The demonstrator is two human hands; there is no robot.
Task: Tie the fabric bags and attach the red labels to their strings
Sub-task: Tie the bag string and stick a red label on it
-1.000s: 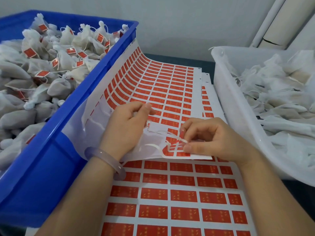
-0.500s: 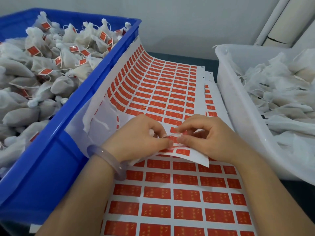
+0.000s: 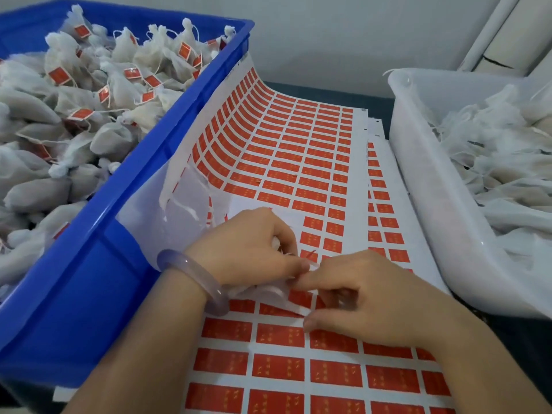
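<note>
Over label sheet (image 3: 280, 367), string (image 3: 301, 263) — in left grip (image 3: 248, 249)

Now together — left hand (image 3: 248, 249), right hand (image 3: 367, 297).

straight ahead of my left hand (image 3: 248, 246), well beyond it, a plain pale grey wall (image 3: 313, 34) fills the far side, bare and smooth. a narrow band of dark counter (image 3: 328, 92) runs along its foot. the same dark counter shows again low down, to the right of my right hand (image 3: 367, 297). up and far to the right of that hand, pale cream rolls or tubes (image 3: 513, 28), i cannot tell which, lean against the wall, one with a dark tear across it. the light is soft and even, the shadows faint.
</note>
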